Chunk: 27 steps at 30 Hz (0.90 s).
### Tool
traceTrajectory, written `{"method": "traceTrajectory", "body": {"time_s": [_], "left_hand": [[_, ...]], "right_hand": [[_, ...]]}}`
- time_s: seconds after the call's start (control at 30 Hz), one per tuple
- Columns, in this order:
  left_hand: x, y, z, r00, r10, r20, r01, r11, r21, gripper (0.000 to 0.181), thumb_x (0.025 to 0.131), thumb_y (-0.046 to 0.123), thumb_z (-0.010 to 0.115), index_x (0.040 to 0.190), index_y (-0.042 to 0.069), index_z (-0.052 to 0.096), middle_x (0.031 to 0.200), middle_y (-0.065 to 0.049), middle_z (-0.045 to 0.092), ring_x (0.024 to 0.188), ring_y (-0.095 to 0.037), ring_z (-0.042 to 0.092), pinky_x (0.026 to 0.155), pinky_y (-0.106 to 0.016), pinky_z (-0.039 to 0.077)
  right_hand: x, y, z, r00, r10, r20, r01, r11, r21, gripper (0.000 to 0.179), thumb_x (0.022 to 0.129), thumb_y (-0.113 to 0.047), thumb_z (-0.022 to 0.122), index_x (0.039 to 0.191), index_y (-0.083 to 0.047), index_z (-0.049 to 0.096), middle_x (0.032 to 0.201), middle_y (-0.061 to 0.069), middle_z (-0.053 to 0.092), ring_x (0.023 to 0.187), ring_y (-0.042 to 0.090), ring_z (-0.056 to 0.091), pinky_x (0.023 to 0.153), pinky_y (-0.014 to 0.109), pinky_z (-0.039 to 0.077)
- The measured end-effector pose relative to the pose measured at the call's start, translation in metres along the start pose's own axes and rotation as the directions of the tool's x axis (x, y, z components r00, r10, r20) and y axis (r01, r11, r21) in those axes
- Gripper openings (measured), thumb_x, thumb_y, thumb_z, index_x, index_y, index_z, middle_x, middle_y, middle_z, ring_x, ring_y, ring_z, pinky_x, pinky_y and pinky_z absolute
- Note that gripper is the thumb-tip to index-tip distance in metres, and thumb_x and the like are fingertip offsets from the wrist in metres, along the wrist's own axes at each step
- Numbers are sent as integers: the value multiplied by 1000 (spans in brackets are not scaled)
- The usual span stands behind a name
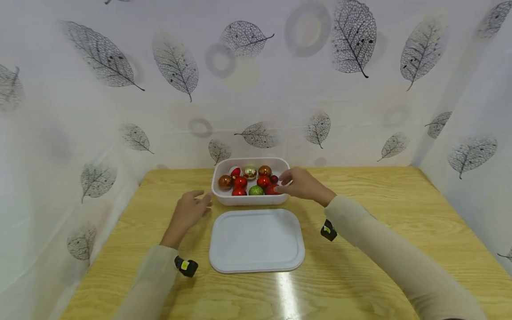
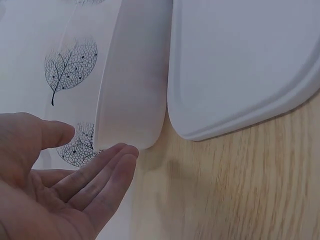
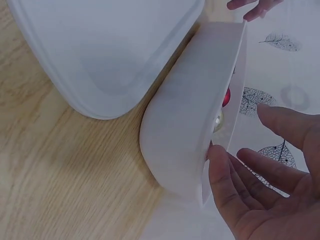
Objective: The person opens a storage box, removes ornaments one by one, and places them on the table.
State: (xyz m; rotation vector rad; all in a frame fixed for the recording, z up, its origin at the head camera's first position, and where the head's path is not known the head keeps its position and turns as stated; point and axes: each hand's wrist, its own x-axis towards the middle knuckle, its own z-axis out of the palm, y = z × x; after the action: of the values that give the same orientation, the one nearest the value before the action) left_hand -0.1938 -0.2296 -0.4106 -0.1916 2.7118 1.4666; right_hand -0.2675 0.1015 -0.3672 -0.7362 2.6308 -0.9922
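A white plastic box (image 1: pixel 250 201) holds several Christmas baubles. Among them are red ones (image 1: pixel 240 182), copper-brown ones (image 1: pixel 225 182), a glittery green one (image 1: pixel 256 190) and a pale gold one (image 1: pixel 250 172). My right hand (image 1: pixel 301 184) is over the box's right end, its fingertips dipping past the rim near a large red bauble (image 1: pixel 270 190). In the right wrist view its fingers are spread with no bauble visible between them; contact cannot be made out. My left hand (image 1: pixel 190 210) is by the box's left end, fingers loosely extended and holding nothing.
A white lid (image 1: pixel 257 241) lies flat on the wooden table (image 1: pixel 368 266), just in front of the box. Behind the box hangs a white leaf-print curtain (image 1: pixel 256 102), which also runs along both sides of the table.
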Motion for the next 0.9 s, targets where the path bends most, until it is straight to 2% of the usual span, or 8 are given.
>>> {"method": "traceTrajectory", "body": {"time_s": [0.17,0.33,0.43,0.57,0.73,0.9], "left_hand": [[10,-3,3,998,-66,1,65,992,-107,60,106,25,52,148,-14,36,110,-28,71,89,-31,74,76,-33,64],[16,-4,6,992,-123,11,122,965,-234,60,106,25,54,148,-13,37,110,-29,70,85,-27,75,81,-37,63],[19,-2,8,990,-137,18,136,948,-288,60,106,24,55,148,-13,37,108,-29,69,81,-24,74,79,-36,63],[22,-1,11,990,-141,25,141,932,-335,58,106,20,55,148,-15,36,102,-26,72,77,-21,73,73,-31,64],[27,1,13,988,-150,24,148,919,-366,54,105,14,53,147,-15,36,94,-21,73,75,-20,73,70,-30,64],[30,1,15,987,-157,23,154,910,-385,49,105,10,53,144,-15,41,90,-18,73,75,-20,73,71,-29,64]], "right_hand": [[12,2,-2,998,33,45,-34,999,26,44,94,-21,73,121,14,65,110,25,70,88,37,71,72,36,63],[24,2,-3,997,28,76,-26,999,-27,35,92,-18,75,112,11,70,96,17,74,84,33,72,69,33,62],[30,-1,-3,994,51,99,-45,997,-68,30,91,-17,77,107,8,72,91,13,74,83,33,72,67,32,61],[36,-5,-2,985,101,141,-82,988,-133,31,91,-18,76,108,8,72,89,13,74,80,32,72,66,30,61],[41,-7,0,973,166,162,-140,977,-163,34,91,-18,77,111,8,68,94,14,73,80,28,71,68,30,62],[46,-7,2,970,180,161,-153,973,-171,37,90,-19,79,111,9,67,89,13,72,77,24,71,68,29,61]]}}
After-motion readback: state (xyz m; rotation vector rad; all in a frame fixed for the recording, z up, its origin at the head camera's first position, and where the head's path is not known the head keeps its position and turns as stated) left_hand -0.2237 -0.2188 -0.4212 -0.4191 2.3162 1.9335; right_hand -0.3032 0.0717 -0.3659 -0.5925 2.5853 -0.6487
